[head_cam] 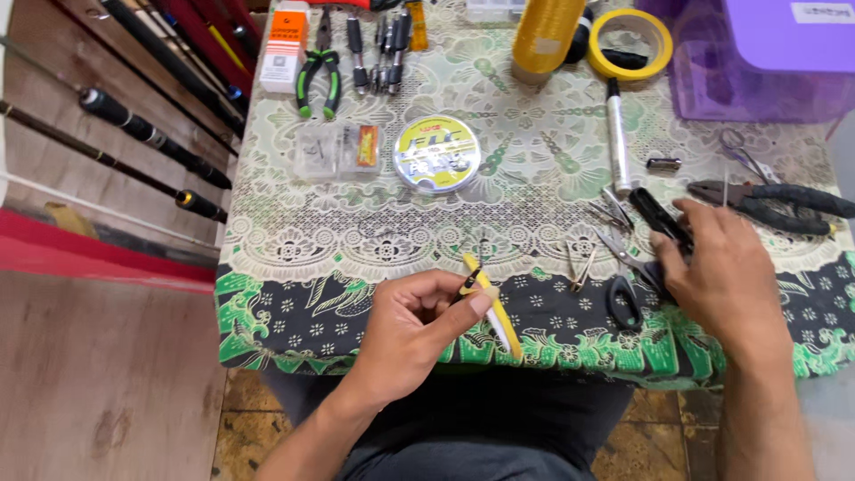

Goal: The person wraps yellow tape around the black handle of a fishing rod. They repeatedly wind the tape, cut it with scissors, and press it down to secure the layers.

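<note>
My left hand [412,328] pinches a slim yellow and white fishing lure [492,307] at the table's front edge, its tip pointing up and away from me. My right hand [720,267] rests over the black handles of a pair of scissors [625,298] at the front right, fingers closed around a black tool [661,220]. Small metal clippers [580,264] lie between the two hands.
A patterned green and white cloth [294,249] covers the table. On it lie a round yellow line spool [436,153], clear hook packets [339,151], green-handled pliers [319,73], black pliers [775,203], a silver pen-like tool [618,141], yellow tape [631,44] and a purple box [766,58]. Fishing rods [134,129] lean at left.
</note>
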